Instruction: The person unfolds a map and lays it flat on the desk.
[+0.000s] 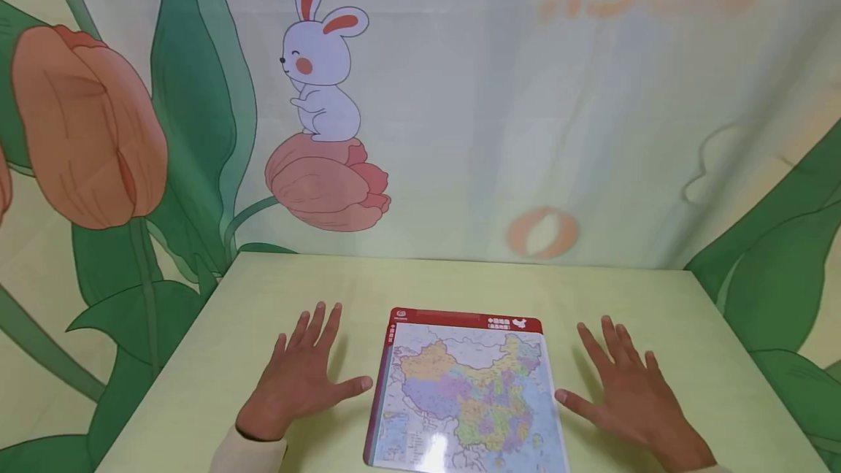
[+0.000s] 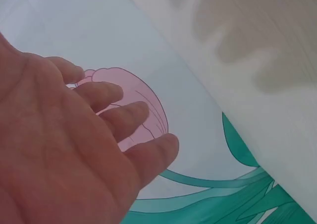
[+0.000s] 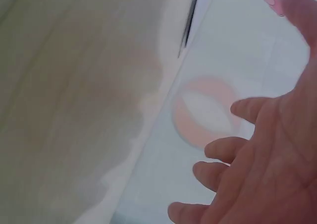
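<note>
Nearest the viewer, a cream sleeve ends at the person's left wrist. The left hand and right hand are released, fingers straight and spread, raised over the pale yellow-green bench. Between them the map lies on the bench, its near edge running partly out of view, a white glare on its lower part. The left thumb stops just beside it; whether the right thumb touches it cannot be told. Its red heading points away from the person; which axis is longer is unclear from this angle. Beyond the bench hangs a printed backdrop: a rabbit on a tulip, an orange ring, a larger tulip at left, leaves at either side.
</note>
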A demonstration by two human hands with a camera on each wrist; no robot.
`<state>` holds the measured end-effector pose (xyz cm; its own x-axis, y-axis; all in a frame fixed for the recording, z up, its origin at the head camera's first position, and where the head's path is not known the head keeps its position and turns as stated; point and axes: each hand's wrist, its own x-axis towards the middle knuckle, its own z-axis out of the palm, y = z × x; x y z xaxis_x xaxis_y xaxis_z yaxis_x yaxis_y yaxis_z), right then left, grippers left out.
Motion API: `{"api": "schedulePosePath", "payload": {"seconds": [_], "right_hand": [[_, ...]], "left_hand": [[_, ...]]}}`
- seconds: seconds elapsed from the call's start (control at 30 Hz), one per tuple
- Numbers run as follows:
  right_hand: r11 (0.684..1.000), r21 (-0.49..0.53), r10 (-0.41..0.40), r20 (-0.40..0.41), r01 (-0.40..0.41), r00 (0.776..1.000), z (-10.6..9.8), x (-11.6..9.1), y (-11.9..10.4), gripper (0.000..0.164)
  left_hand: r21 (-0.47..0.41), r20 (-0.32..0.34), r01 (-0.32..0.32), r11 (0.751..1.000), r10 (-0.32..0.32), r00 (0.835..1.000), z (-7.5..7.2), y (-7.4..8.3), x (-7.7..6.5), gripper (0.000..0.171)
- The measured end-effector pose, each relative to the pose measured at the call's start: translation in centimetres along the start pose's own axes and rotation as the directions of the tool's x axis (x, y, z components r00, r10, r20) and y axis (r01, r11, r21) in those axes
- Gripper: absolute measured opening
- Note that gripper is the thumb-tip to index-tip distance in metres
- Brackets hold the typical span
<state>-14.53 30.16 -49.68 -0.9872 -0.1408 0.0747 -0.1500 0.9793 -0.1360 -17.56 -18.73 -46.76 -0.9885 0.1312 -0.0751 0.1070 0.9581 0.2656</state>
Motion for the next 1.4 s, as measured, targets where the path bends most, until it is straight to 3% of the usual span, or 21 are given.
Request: {"api": "schedulePosePath", "payload": {"seconds": [0.4, 0.57, 0.7, 0.87, 1.0, 1.27, 1.4], "right_hand": [[0.984, 0.175, 0.012, 0.079, -0.026, 0.997, -0.7, -0.1, -1.3, 0.127], [0.965, 0.262, -0.019, 0.067, 0.001, 0.998, -0.9, -0.6, -2.0, 0.121], [0.943, 0.333, -0.02, 0.119, -0.021, 0.993, -1.2, -0.8, -2.6, 0.117], [0.888, 0.418, 0.068, 0.289, -0.19, 0.955, -1.3, -0.6, -3.3, 0.118], [0.856, 0.435, 0.126, 0.352, -0.281, 0.927, -0.9, -0.9, -3.7, 0.116], [0.824, 0.471, 0.124, 0.392, -0.315, 0.912, 0.1, -2.0, -3.8, 0.105], [0.777, 0.509, 0.133, 0.443, -0.371, 0.886, 0.6, -2.3, -3.8, 0.104]], "left_hand": [[-0.073, 0.054, 0.01, 0.997, -0.006, 0.999, 0.2, 0.2, -0.2, 0.13], [-0.177, 0.082, 0.019, 0.984, -0.004, 0.997, -0.1, 0.6, -0.6, 0.122], [-0.302, 0.114, 0.002, 0.953, 0.034, 0.993, -0.3, 0.8, -1.0, 0.112], [-0.415, 0.168, 0.049, 0.909, 0.024, 0.985, 0.0, 1.0, -1.7, 0.1], [-0.455, 0.212, 0.088, 0.886, 0.012, 0.977, 0.7, 1.0, -2.0, 0.091], [-0.499, 0.326, 0.199, 0.844, -0.03, 0.945, 2.2, 1.9, -2.8, 0.08], [-0.521, 0.365, 0.274, 0.809, -0.08, 0.928, 2.9, 2.6, -3.3, 0.083]]}}
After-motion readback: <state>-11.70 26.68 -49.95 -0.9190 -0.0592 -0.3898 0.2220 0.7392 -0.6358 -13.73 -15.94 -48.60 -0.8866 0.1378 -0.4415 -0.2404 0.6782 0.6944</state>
